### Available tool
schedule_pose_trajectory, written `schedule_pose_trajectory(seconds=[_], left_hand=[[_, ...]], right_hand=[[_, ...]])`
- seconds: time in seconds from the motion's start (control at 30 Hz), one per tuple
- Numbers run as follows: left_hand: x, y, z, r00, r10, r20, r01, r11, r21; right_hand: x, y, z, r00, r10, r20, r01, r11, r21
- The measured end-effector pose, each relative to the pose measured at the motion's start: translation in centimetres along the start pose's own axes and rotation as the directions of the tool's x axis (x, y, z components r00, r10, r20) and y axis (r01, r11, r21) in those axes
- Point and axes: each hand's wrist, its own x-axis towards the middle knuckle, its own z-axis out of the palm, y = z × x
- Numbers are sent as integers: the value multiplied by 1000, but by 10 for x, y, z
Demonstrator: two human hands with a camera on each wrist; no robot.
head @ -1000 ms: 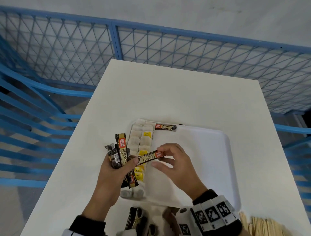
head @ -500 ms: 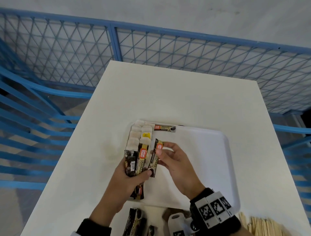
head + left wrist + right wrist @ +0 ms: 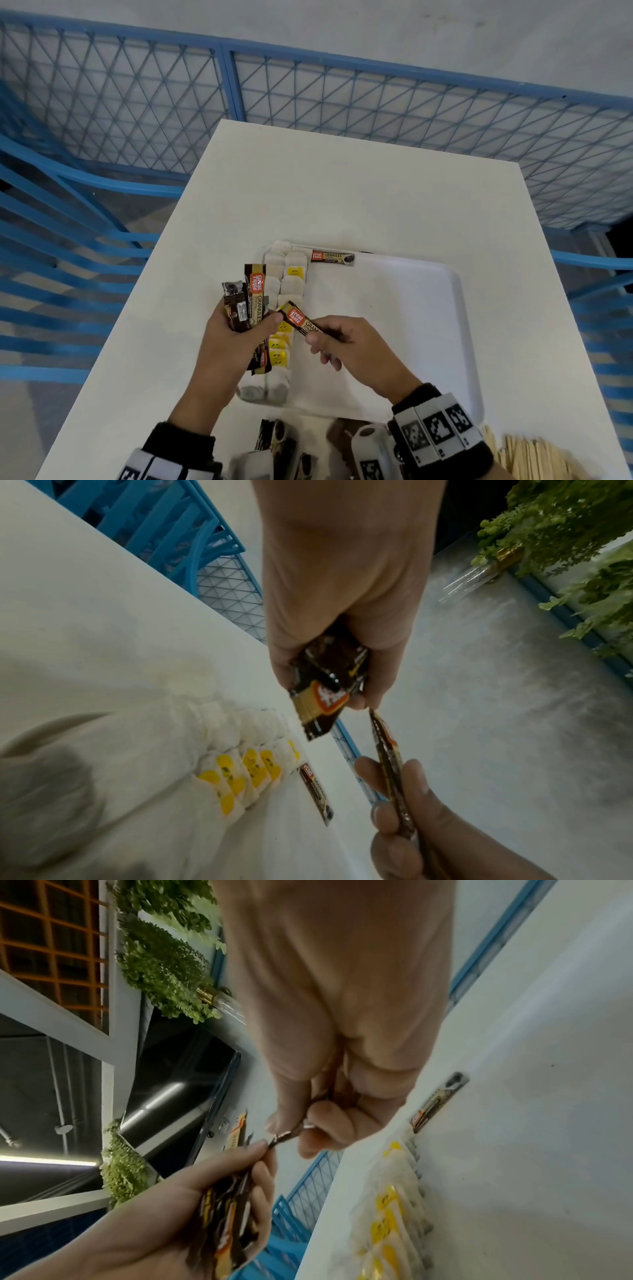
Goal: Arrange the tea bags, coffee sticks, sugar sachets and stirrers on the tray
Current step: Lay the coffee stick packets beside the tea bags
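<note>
White table (image 3: pixel 342 192) carries a tray (image 3: pixel 394 308): tea bags (image 3: pixel 291 284) along its left edge, one "Great Taste GRANULES" stick (image 3: pixel 332 257) at the far rim, bare room rightward. Left hand (image 3: pixel 236 342) grips a bundle (image 3: pixel 248 298); right hand (image 3: pixel 356 349) pinches a single stick (image 3: pixel 301 320).

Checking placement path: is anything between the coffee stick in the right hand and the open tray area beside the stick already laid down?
Nothing visible. The right hand pinches the brown coffee stick above the white plastic tray; bare tray floor lies below the placed stick.
</note>
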Motion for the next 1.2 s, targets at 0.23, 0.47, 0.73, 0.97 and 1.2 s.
schedule_pose_trajectory(seconds=[0.23, 0.47, 0.73, 0.97, 1.2], left_hand=[[5, -2, -1, 999, -6, -40, 5, 1000, -13], [9, -2, 3, 997, 6, -77, -7, 1000, -17], [16, -4, 4, 995, -97, 32, 96, 995, 14], [7, -17, -1, 985, -159, 63, 161, 986, -33], [6, -23, 0, 984, -160, 74, 162, 986, -25]], right_hand=[[5, 0, -12, 996, 47, -78, -31, 979, 202], [19, 6, -16, 974, 168, -150, -55, 823, 566], [51, 14, -44, 877, 271, -396, -102, 911, 399], [87, 36, -66, 739, 293, -606, -187, 954, 234], [108, 41, -60, 685, 195, -702, -299, 954, -28]])
